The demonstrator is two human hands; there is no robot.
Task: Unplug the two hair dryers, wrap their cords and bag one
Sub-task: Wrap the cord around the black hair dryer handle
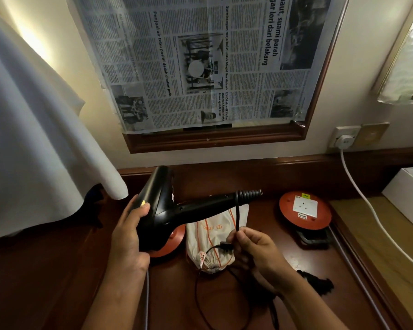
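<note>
My left hand [126, 231] grips the body of a black hair dryer [167, 210], held above the dark wooden table [284, 263] with its handle pointing right. Its black cord [237, 216] drops from the ribbed handle end into my right hand [253, 246], which pinches it near a small black clip. The rest of the cord loops loose over the table toward me. A white drawstring bag [208, 244] with orange strings lies under the dryer, closed and bulging; what it holds is hidden.
Two red round extension reels sit on the table, one [305, 210] at right with a white socket face, one [172, 241] mostly hidden under the dryer. A white plug [343, 140] sits in the wall socket, its cable running down right. White cloth [34, 139] hangs at left.
</note>
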